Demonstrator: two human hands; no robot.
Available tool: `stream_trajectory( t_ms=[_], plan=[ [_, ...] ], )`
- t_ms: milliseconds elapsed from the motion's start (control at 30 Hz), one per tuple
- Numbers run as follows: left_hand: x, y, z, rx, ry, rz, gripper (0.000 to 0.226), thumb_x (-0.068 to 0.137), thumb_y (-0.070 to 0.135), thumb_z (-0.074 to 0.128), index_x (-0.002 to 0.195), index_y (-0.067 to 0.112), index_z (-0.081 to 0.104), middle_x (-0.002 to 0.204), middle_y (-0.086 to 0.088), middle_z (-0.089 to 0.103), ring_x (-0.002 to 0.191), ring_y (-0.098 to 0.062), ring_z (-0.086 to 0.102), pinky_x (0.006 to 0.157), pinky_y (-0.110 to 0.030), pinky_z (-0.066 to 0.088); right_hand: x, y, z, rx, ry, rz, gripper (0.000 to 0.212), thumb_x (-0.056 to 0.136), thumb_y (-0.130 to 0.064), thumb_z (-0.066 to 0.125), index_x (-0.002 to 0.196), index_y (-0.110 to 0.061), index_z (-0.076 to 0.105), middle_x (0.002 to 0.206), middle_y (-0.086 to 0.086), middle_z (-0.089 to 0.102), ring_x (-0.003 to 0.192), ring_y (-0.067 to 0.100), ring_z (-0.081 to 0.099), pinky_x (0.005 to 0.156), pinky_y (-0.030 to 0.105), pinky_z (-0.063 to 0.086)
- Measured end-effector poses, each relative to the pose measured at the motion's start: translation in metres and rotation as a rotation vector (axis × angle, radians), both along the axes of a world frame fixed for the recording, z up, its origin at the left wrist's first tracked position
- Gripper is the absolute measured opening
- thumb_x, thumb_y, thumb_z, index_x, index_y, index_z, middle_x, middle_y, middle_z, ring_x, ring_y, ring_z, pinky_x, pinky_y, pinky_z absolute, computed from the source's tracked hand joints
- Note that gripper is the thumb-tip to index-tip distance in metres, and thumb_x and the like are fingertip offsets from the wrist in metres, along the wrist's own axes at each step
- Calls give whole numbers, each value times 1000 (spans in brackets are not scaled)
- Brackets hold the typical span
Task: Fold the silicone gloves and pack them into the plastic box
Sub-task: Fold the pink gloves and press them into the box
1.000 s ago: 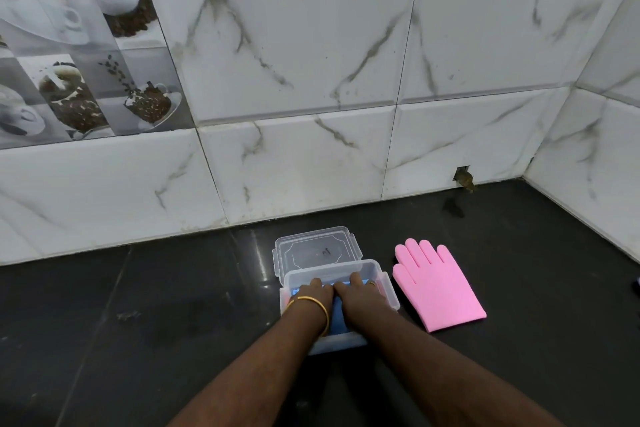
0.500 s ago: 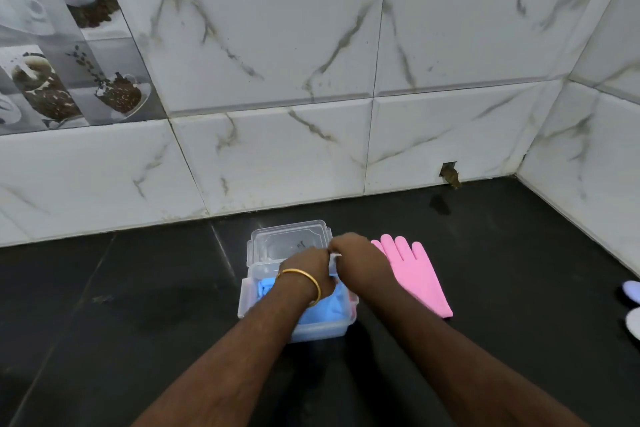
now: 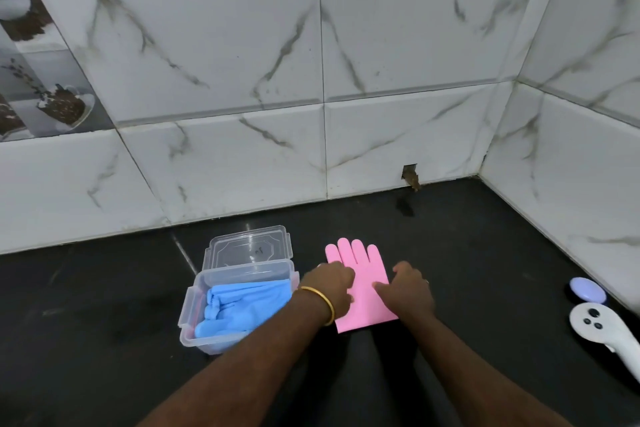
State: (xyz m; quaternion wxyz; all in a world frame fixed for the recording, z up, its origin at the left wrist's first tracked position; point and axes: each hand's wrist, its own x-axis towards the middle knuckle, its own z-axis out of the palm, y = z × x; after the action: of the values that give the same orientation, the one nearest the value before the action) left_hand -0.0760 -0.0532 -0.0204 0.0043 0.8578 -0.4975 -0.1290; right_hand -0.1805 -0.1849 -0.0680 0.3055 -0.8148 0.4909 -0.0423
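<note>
A clear plastic box (image 3: pixel 242 270) stands on the dark counter with a folded blue silicone glove (image 3: pixel 242 305) inside it. Its clear lid (image 3: pixel 249 246) lies open behind it, toward the wall. To the right of the box, a pink silicone glove (image 3: pixel 363 270) lies flat with its fingers pointing at the wall. My left hand (image 3: pixel 329 288), with a gold bangle on the wrist, curls its fingers over the glove's left edge. My right hand (image 3: pixel 405 291) holds the right edge, thumb lying on top of the glove.
The black counter (image 3: pixel 104 322) meets white marble-pattern wall tiles at the back and on the right. A white controller-like device (image 3: pixel 602 329) and a small lilac object (image 3: pixel 587 289) lie at the far right. A small hole (image 3: pixel 410 177) shows in the back wall.
Both hands have left the box, where they were pressing the blue glove down, and moved right onto the pink glove. The view has shifted right too.
</note>
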Motion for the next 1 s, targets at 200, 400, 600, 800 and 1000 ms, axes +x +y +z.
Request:
stream_trajectory(
  t_ms=[200, 400, 600, 800, 1000],
  plan=[
    [-20, -14, -35, 144, 99, -1, 54, 82, 42, 68, 128, 18, 51, 123, -9, 59, 109, -26, 58, 95, -38, 49, -21, -3, -15, 174, 69, -5, 67, 79, -52, 67, 128, -10, 50, 128, 10, 59, 115, 28, 59, 94, 40, 51],
    [-28, -16, -52, 81, 30, 15, 67, 74, 57, 69, 127, 20, 50, 121, -7, 58, 107, -23, 57, 92, -38, 49, -19, -1, -12, 417, 12, -34, 49, 80, -46, 71, 105, -5, 61, 93, 5, 66, 81, 22, 67, 64, 34, 57],
    [-29, -15, -55, 22, 3, 44, 73, 72, 63, 66, 127, 21, 43, 122, -6, 54, 110, -25, 54, 89, -40, 49, -15, -7, 2, 824, -140, -184, 34, 82, -34, 72, 105, -11, 64, 95, 6, 64, 77, 18, 57, 55, 28, 52],
    [-26, -16, -43, -210, 2, 122, 37, 84, 35, 50, 116, 17, 49, 116, -6, 58, 103, -28, 58, 79, -39, 50, -8, 9, 19, 1167, -487, -245, 37, 85, -41, 69, 109, -13, 69, 97, 5, 75, 98, 24, 67, 74, 37, 54],
    [-17, -26, 2, -440, -116, 84, 31, 89, 35, 44, 111, 17, 57, 108, -6, 60, 98, -28, 57, 74, -38, 48, 2, 41, 51, 1110, -895, -267, 37, 87, -38, 71, 118, -17, 69, 105, 6, 77, 98, 23, 73, 67, 35, 60]
  ],
)
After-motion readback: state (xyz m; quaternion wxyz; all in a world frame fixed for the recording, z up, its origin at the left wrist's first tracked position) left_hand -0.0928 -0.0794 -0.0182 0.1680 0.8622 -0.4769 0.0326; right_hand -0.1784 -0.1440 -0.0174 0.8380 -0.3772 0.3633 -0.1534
